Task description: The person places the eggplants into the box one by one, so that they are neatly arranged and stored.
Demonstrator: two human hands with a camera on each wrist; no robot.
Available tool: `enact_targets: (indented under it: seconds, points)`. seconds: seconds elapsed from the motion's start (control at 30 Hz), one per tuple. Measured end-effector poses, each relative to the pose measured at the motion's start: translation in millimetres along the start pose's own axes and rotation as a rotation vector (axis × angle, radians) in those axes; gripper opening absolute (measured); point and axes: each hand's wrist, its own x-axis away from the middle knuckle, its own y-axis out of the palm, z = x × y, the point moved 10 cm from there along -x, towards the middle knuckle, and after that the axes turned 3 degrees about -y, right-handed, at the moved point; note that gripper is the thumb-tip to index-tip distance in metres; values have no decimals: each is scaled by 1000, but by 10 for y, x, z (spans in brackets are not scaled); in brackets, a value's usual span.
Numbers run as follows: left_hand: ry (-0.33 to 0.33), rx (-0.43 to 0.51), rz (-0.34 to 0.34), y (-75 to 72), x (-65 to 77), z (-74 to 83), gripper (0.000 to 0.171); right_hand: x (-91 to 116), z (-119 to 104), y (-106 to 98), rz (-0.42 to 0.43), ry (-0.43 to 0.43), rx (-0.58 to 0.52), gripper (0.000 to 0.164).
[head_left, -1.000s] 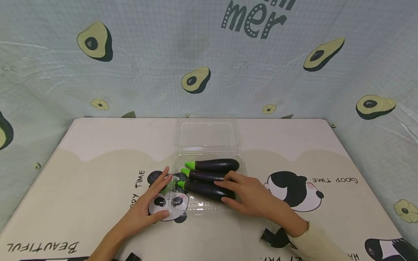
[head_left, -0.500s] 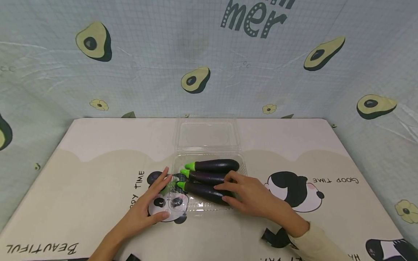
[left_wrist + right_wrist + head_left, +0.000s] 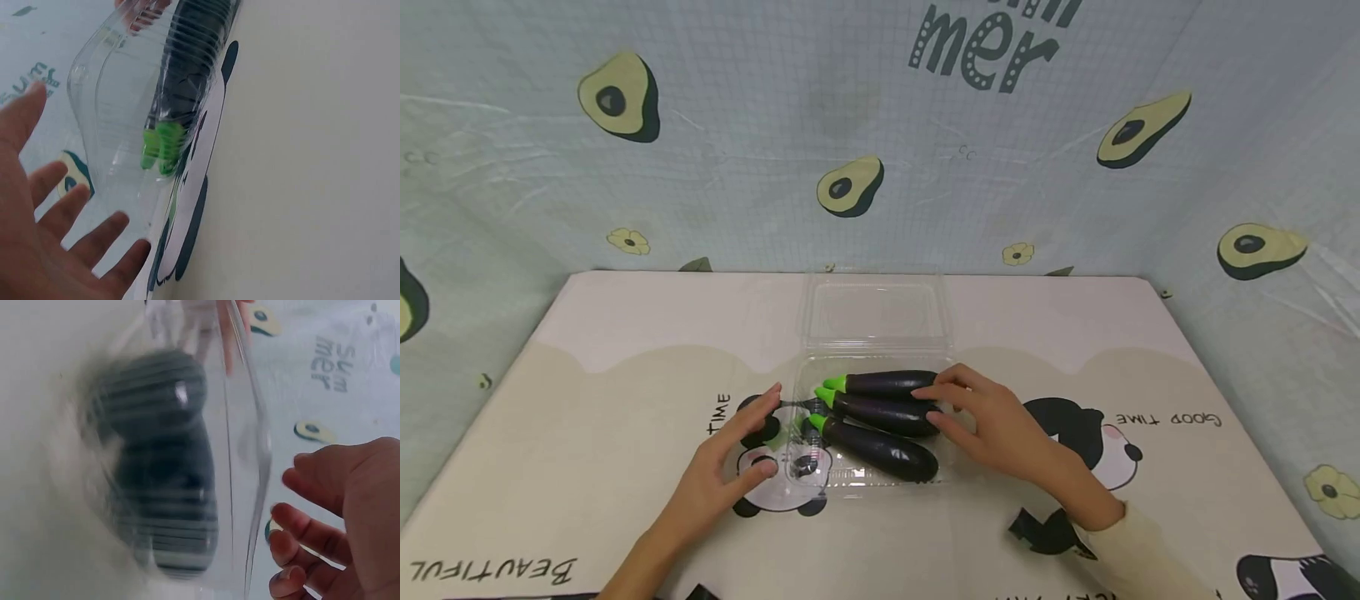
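Three dark purple eggplants with green stems lie side by side in a clear plastic clamshell box [image 3: 850,482], stems to the left: the near eggplant [image 3: 880,450], the middle eggplant [image 3: 887,415] and the far eggplant [image 3: 883,384]. My right hand [image 3: 1003,429] hovers over the box's right side, its loosely bent fingertips by the blunt ends of the middle and far eggplants. The right wrist view shows nothing gripped in it. Beside the box's left wall, my left hand [image 3: 711,467] is spread, apart from the box wall [image 3: 106,119] in the left wrist view.
The box's clear lid [image 3: 876,310] lies folded back, away from me. Beneath everything is a table mat [image 3: 587,467] printed with pandas and words. An avocado-patterned cloth [image 3: 737,150] hangs behind and at both sides.
My right hand has let go of the near eggplant and shifted away from me. That eggplant's blunt end now lies closer to me. My left hand has drawn slightly left.
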Motion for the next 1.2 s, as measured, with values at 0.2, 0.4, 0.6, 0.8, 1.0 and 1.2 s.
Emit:
enact_targets:
  seconds: [0.2, 0.4, 0.6, 0.8, 1.0, 1.2]
  points:
    - [-122, -105, 19, -99, -117, -37, 71, 19, 422, -235, 141, 160, -83, 34]
    - [-138, -130, 74, -258, -302, -30, 68, 52, 757, -299, 180, 345, -153, 36]
    - [-225, -92, 92, -357, -506, -123, 58, 11, 1007, -282, 175, 525, -312, 40]
    - [-338, 115, 55, -281, -678, -246, 47, -10, 1165, -182, 130, 656, -452, 49]
    - [-439, 261, 84, -240, -787, -401, 53, -23, 1254, -123, 135, 700, -503, 54]
    - [-498, 400, 93, -173, -883, -542, 59, -30, 1345, -69, 144, 740, -518, 53]
